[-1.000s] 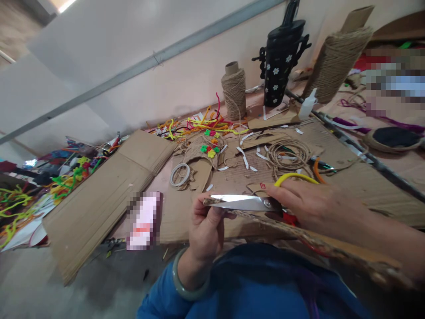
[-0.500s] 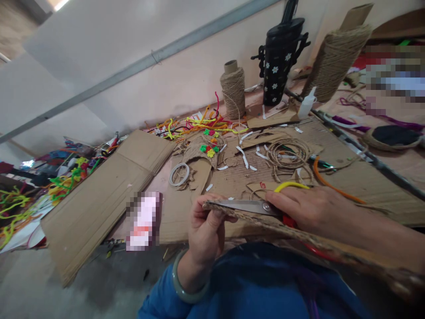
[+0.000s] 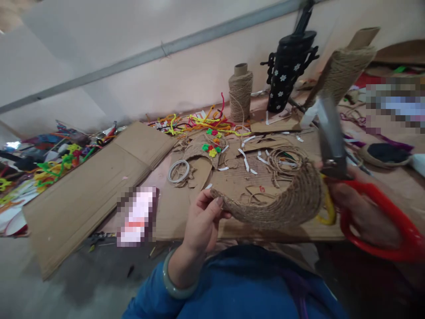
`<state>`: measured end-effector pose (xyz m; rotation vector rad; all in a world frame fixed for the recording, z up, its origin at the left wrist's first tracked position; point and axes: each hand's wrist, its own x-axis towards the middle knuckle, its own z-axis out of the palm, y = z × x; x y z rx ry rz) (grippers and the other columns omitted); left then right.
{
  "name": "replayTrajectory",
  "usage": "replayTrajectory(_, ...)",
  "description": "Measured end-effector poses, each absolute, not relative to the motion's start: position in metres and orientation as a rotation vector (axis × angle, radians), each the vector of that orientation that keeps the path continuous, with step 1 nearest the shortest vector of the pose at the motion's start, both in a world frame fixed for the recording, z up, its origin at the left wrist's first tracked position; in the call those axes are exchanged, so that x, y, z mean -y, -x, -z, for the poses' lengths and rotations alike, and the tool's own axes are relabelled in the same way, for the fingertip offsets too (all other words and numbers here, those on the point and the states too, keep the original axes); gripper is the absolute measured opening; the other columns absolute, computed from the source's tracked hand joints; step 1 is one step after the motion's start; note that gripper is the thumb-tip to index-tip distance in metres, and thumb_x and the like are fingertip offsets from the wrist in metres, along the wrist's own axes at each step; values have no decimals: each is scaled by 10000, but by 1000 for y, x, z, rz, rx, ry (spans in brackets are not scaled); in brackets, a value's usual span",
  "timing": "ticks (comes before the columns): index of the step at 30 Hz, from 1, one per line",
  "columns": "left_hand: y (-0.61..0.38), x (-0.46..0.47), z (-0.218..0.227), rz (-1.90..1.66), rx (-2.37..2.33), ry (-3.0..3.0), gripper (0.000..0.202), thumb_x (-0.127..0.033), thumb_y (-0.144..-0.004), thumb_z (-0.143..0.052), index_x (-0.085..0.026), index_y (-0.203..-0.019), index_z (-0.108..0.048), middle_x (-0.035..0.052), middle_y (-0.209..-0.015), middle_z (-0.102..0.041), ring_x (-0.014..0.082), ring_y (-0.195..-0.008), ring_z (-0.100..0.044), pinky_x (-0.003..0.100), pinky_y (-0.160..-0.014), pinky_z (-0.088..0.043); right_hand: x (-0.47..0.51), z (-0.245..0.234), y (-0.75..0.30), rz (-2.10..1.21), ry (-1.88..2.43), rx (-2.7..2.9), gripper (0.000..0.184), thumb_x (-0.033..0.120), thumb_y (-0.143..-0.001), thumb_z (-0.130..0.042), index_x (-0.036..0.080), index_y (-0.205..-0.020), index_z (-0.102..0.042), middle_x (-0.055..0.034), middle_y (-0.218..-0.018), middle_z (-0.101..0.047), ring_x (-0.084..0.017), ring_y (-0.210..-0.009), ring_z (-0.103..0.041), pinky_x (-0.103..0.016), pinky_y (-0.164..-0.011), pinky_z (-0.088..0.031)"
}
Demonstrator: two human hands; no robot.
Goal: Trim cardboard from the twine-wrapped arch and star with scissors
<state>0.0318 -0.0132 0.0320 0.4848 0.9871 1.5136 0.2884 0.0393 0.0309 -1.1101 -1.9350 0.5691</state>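
Twine-wrapped strip (image 3: 279, 210) curves from the left hand (image 3: 202, 219), closed in a pinch on its end; the right hand (image 3: 368, 217), curled, grips red-handled scissors (image 3: 334, 161) pointing upward.

Left hand (image 3: 202, 217): raised at the left end of the twine band (image 3: 279, 217); pinches that end, thumb laid along it, nail showing, fingers bent against the other side. Left wrist (image 3: 182, 266): bare, set below and left of the band, roughly in line with the hand. Left sleeve (image 3: 146, 290): blue, reaches close to the wrist, farther below the band. Right hand (image 3: 370, 217): just beyond the band's right end; curls through the handles of scissors (image 3: 333, 155); too blurred to tell if touching the band. Torso (image 3: 259, 283): clad in blue, below the band.
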Motion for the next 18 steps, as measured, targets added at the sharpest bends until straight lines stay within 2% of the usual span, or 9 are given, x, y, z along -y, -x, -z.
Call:
replayTrajectory(1,-32,12,-31,-1497,-996,-485,300,-285,-557,-886,-156,-698,-655,-29,-669,-658,63,-540,-590,133,-455,-489,-35,-35,-288,-701,1083,1861,340,456,-1001,-297,300,-1240,-482,-77,-828,-687,-186,-650,-688,-268,-537,-543)
replayTrajectory(3,-34,11,-30,-1471,-1010,-493,303,-288,-557,-883,-153,-691,-646,-31,-662,-651,63,-539,-587,134,-455,-487,-26,-44,-285,-899,1088,1706,289,491,-941,-465,320,-1158,-550,-60,-823,-675,-193,-635,-673,-273,-520,-545)
replayTrajectory(4,-34,10,-30,-1458,-1017,-500,304,-293,-559,-881,-153,-690,-644,-31,-659,-648,63,-539,-585,137,-458,-488,-23,-47,-281,-940,1121,1659,239,461,-897,-564,321,-1090,-587,-45,-797,-668,-194,-626,-662,-273,-517,-543)
replayTrajectory(6,-34,10,-29,-1437,-1032,-513,309,-308,-560,-879,-152,-691,-646,-26,-658,-647,67,-544,-582,144,-465,-490,-19,-49,-273,-927,1177,1644,138,346,-844,-657,313,-972,-619,-19,-769,-669,-189,-630,-649,-266,-524,-541)
replayTrajectory(8,-32,8,-28,-1420,-1054,-535,324,-334,-549,-880,-150,-691,-654,-20,-654,-643,69,-532,-567,150,-454,-480,-19,-47,-266,-942,1184,1641,107,285,-856,-639,309,-957,-617,-12,-809,-685,-183,-656,-648,-262,-544,-543)
replayTrajectory(11,-26,5,-26,-1421,-1092,-581,362,-424,-551,-865,-147,-686,-675,-17,-621,-618,58,-480,-512,144,-395,-418,-21,-36,-264,-1030,1165,1610,172,275,-901,-585,307,-1069,-594,-24,-856,-690,-175,-670,-649,-252,-546,-537)
replayTrajectory(13,-23,2,-25,-1428,-1120,-626,363,-461,-574,-843,-148,-665,-684,-18,-596,-597,48,-459,-471,137,-373,-372,-23,-28,-265,-1089,1129,1587,219,273,-912,-573,303,-1128,-579,-40,-934,-693,-193,-772,-674,-269,-624,-557)
replayTrajectory(15,-20,0,-24,-1429,-1150,-675,335,-446,-593,-834,-149,-634,-685,-17,-579,-580,46,-467,-452,133,-384,-356,-24,-22,-267,-1103,1103,1577,266,264,-907,-582,314,-1168,-565,-36,-1017,-686,-203,-888,-674,-287,-723,-565)
replayTrajectory(18,-19,-2,-22,-1424,-1172,-713,314,-421,-603,-833,-148,-609,-680,-18,-569,-563,52,-488,-447,137,-407,-364,-25,-15,-268,-1080,1112,1581,282,273,-890,-606,326,-1163,-561,-6,-993,-677,-193,-868,-667,-296,-706,-572)
